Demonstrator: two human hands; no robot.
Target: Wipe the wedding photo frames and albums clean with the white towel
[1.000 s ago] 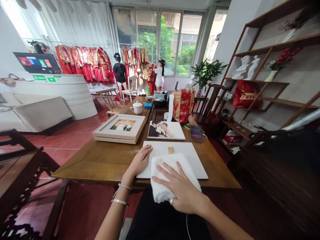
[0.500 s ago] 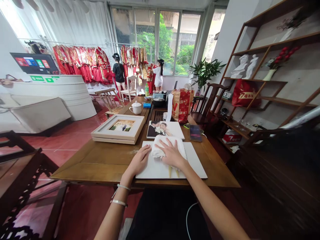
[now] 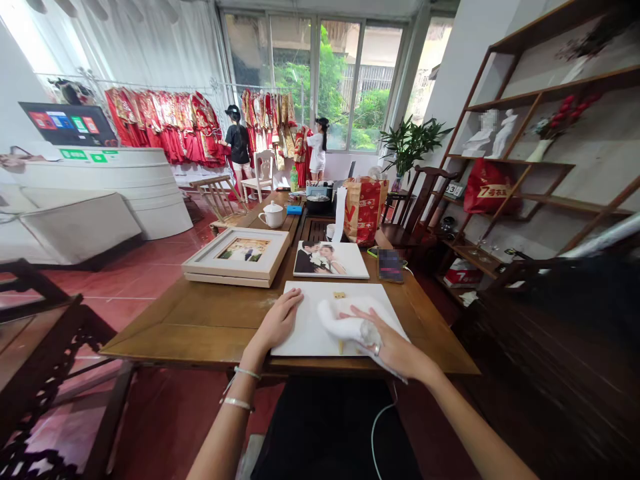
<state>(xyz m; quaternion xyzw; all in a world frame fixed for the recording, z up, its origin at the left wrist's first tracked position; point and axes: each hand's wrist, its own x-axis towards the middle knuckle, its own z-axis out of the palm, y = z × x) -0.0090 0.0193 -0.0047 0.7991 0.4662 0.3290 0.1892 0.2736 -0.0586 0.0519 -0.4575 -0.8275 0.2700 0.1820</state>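
Note:
A white board (image 3: pixel 300 341) lies flat at the table's near edge. My left hand (image 3: pixel 281 320) rests flat on its left side, fingers stretched forward and holding nothing. Over the right half, my right hand (image 3: pixel 395 343) presses a folded white cloth (image 3: pixel 337 323) against the board, fingers spread across it; the cloth is slightly blurred. A small tan mark (image 3: pixel 339 295) shows on the board beyond the cloth, and other tan strips are partly hidden beneath the hand and cloth.
Beyond the board lie a photo print of a couple (image 3: pixel 325 260) and a phone (image 3: pixel 390 265) with a cable. Stacked pale frames (image 3: pixel 275 267) sit left, near a lidded white cup (image 3: pixel 273 216). A red-and-brown paper bag (image 3: pixel 364 210) stands behind. Two people are by the clothes racks.
My right hand has slid the cloth right and towards me, bunching it and uncovering a tan mark at the board's far side. My left hand has stayed in place.

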